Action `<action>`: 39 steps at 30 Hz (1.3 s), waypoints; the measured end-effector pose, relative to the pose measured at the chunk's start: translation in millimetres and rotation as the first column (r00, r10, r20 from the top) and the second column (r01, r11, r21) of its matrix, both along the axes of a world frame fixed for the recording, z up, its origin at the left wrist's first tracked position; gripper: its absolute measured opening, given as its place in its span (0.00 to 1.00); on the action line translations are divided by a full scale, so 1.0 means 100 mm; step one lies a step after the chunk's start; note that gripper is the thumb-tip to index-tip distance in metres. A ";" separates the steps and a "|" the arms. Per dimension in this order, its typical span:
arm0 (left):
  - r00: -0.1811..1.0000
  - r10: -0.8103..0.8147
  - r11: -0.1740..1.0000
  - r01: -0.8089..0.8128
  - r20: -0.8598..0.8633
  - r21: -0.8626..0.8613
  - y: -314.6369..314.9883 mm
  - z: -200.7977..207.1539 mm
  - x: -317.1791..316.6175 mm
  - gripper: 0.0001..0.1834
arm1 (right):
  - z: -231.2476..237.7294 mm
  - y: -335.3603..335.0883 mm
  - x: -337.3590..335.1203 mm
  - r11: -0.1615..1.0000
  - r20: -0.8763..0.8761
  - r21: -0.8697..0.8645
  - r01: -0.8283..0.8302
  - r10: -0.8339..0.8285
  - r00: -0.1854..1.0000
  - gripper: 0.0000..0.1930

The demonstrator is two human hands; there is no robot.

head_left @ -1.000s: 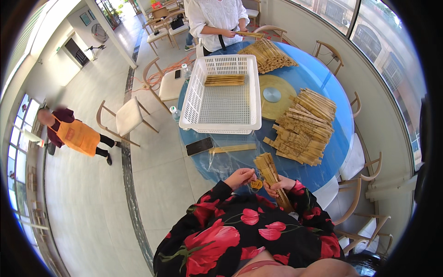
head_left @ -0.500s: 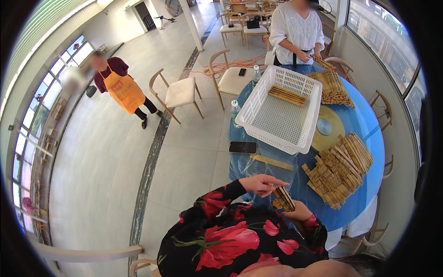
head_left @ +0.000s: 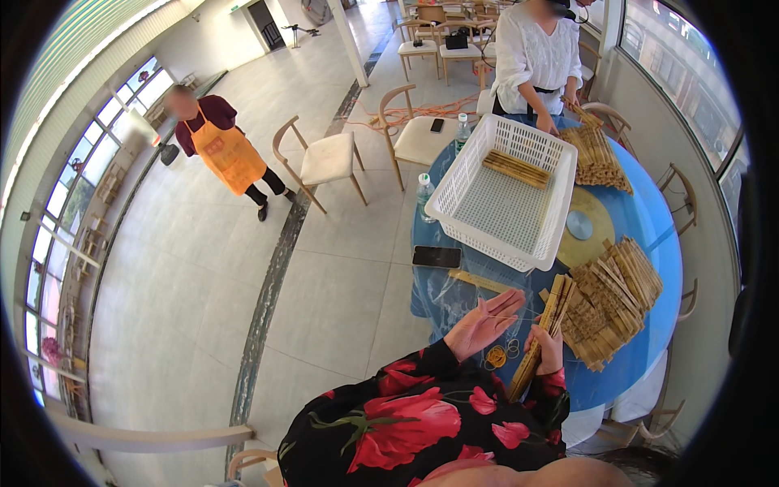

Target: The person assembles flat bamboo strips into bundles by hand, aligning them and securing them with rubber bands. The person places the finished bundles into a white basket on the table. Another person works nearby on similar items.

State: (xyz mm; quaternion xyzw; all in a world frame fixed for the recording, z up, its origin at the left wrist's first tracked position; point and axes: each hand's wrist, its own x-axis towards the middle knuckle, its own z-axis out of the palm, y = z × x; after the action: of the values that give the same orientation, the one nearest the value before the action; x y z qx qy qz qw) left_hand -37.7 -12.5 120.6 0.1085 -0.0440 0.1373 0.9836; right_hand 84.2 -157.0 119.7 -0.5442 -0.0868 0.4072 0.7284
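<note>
My right hand (head_left: 549, 347) is closed round a bundle of flat, brown-mottled bamboo strips (head_left: 555, 302), held at a slant over the near edge of the table. To its left my left hand (head_left: 485, 326) is open, palm up with fingers stretched out, apart from the bundle. A thin, pale strand seems to run between the left fingers and the bundle; it is too fine to make out surely. Below the hands, several yellow rubber bands (head_left: 495, 357) lie on the table. Just right of the bundle is a heap of similar bamboo strips (head_left: 613, 304).
A white plastic basket (head_left: 454, 225) holding some strips stands on the blue round table (head_left: 649, 325). Nearby are a phone (head_left: 436, 257), a ruler (head_left: 479, 280) and a water bottle (head_left: 424, 199). Across, a person in white (head_left: 535, 57) handles strips beside another pile (head_left: 599, 158).
The bundle has swung up and now shows lengthwise in my right hand. My left hand has come away from its end and opened palm up. The person across has lowered one hand.
</note>
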 end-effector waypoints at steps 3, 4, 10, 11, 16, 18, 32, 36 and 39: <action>0.998 0.041 0.977 -0.029 -0.054 0.212 0.08 -0.08 0.07 0.43 | -0.01 0.03 -0.08 0.997 0.235 -0.062 0.044 -0.029 0.972 0.15; 0.996 0.062 0.952 -0.040 -0.063 0.304 0.11 -0.09 0.09 0.42 | -0.02 -0.01 -0.10 0.986 0.409 -0.161 0.049 0.021 0.912 0.16; 0.976 0.103 0.848 0.015 -0.192 0.530 0.19 -0.08 0.05 0.39 | 0.06 -0.15 -0.26 0.825 0.813 -0.540 0.167 0.460 0.358 0.24; 0.969 0.106 0.841 0.033 -0.224 0.540 0.21 -0.10 0.01 0.37 | 0.08 -0.18 -0.27 0.803 0.800 -0.575 0.158 0.511 0.316 0.24; 0.905 0.091 0.682 0.248 -0.416 0.688 0.26 -0.16 -0.08 0.29 | 0.13 -0.30 -0.32 0.741 0.747 -0.662 0.113 0.641 0.174 0.23; 0.895 0.111 0.493 0.328 -0.433 0.805 0.22 -0.15 -0.07 0.25 | 0.13 -0.35 -0.34 0.728 0.736 -0.676 0.114 0.662 0.142 0.22; 0.809 0.550 0.436 -0.066 -0.208 0.898 0.01 0.18 0.07 0.30 | 0.01 -0.11 -0.35 0.847 0.653 -0.530 -0.040 0.438 0.618 0.23; 0.902 0.302 0.798 -0.064 -0.307 0.599 -0.02 0.38 0.21 0.24 | 0.29 0.12 -0.30 0.876 0.314 -0.300 -0.379 0.466 0.827 0.26; 0.865 0.410 0.815 -0.206 -0.289 0.542 0.23 0.38 0.34 0.19 | 0.31 0.11 -0.32 0.873 0.163 -0.057 -0.484 0.487 0.858 0.33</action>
State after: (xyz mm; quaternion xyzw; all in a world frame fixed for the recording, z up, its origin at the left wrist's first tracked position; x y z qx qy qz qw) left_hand -4.0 10.3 158.3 0.3871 0.1392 0.2575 0.8743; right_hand 52.5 -145.5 150.2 -0.5431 -0.2806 0.5296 0.5881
